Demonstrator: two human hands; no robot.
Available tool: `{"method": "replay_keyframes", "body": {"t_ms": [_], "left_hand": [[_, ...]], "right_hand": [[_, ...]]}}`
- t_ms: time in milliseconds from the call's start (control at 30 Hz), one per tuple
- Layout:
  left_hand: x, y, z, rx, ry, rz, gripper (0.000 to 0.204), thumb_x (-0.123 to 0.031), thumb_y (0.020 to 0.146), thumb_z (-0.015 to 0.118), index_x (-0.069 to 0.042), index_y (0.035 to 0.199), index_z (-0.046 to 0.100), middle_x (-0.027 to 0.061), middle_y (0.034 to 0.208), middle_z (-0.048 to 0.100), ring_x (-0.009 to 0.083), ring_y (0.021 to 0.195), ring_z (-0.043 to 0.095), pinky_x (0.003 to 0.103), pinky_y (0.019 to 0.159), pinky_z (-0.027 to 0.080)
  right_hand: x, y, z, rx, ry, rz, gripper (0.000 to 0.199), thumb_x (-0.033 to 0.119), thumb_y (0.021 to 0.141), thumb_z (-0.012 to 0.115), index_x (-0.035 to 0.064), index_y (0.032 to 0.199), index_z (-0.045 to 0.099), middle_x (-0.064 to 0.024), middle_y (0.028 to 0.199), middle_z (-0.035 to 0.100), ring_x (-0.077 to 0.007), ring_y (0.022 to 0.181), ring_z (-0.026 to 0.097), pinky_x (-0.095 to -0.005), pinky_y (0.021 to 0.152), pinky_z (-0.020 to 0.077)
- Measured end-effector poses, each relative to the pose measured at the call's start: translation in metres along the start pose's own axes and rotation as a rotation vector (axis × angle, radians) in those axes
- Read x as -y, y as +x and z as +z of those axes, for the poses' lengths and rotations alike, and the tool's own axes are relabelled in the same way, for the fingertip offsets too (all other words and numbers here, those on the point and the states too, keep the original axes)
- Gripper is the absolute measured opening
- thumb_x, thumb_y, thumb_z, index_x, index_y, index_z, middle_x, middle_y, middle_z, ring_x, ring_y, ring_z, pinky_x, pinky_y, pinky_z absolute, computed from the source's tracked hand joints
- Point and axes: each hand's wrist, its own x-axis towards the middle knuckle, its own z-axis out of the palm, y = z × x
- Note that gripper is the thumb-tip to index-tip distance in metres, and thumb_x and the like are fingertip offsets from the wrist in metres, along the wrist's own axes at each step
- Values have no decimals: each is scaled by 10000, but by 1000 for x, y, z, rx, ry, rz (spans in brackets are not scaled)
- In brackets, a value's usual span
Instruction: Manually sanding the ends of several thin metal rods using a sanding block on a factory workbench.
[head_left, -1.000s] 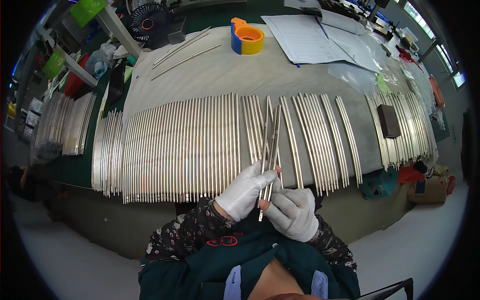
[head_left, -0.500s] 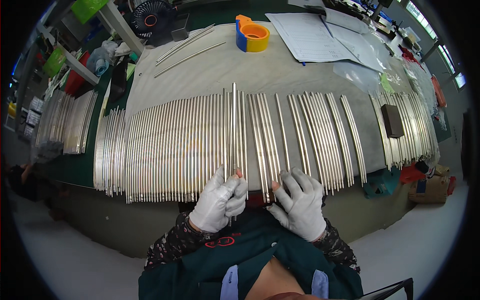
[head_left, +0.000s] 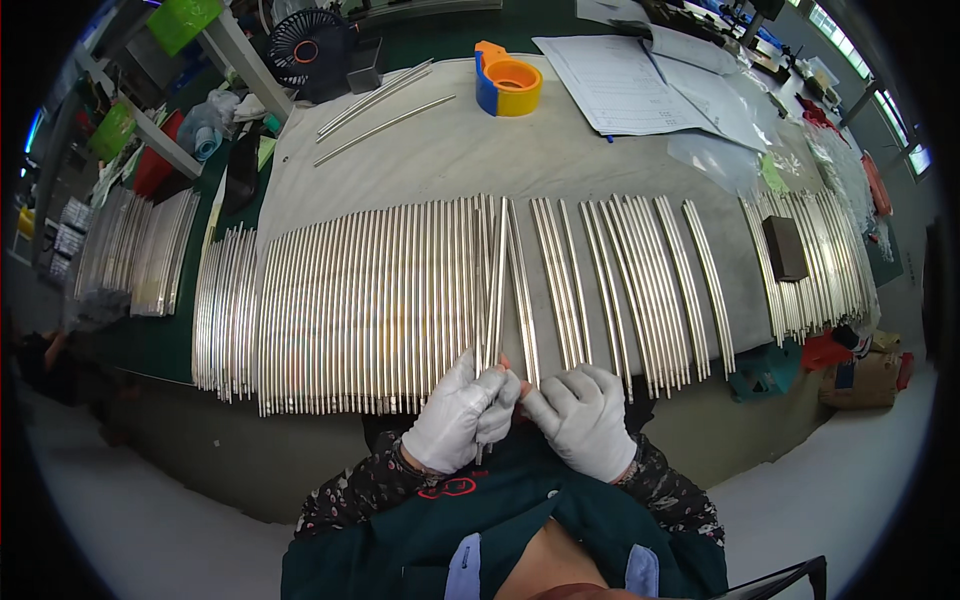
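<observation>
Many thin, shiny metal rods point(head_left: 360, 300) lie side by side in a wide row along the near edge of the table. My left hand point(head_left: 460, 412), in a white glove with bare fingertips, is closed around a slightly tilted metal rod point(head_left: 497, 275); rod ends poke out below the fist. Close beside it is my right hand point(head_left: 585, 420), gloved the same way. Its fingers are curled, with thumb and forefinger at the lower end of another rod point(head_left: 522, 300). Exactly how these fingertips grip is partly hidden. Small groups of rods point(head_left: 650, 290) lie with gaps between them to the right.
A dark block point(head_left: 785, 248) rests on a rod bundle point(head_left: 825, 270) at far right. Several loose rods point(head_left: 385, 130) lie farther back, near a yellow and blue tape dispenser point(head_left: 512, 88) and papers point(head_left: 630, 85). A small black fan point(head_left: 305, 52) stands at back left.
My left hand has shifted slightly right, its rod now tilting to the right at the top. My right hand has moved left, toward my left hand, and its fingers have curled more.
</observation>
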Motion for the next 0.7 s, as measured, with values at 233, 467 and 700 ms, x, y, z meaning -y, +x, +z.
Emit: {"method": "replay_keyframes", "body": {"t_ms": [233,467,700], "left_hand": [[1,4,10,25,89,-5,242,-165,992,426,-90,1202,331,38,784,486,63,486,312,193,436,285],[8,17,10,70,89,54,320,-182,974,496,-32,1241,402,51,865,532,117,672,521,237,624,478],[15,9,4,484,8,80,383,-233,939,571,-58,1220,379,41,804,498,133,738,548,308,650,542]], "right_hand": [[1,5,-20,-466,125,77,327,161,704,748,104,1006,636,11,797,508,-164,642,515,-302,587,413],[2,10,-27,-306,198,-132,337,168,710,737,102,1023,632,5,826,530,-174,730,546,-338,632,431],[-3,-10,-25,-446,923,564,850,535,815,640,45,1420,298,-178,1215,508,-232,1081,532,-359,833,438]]}}
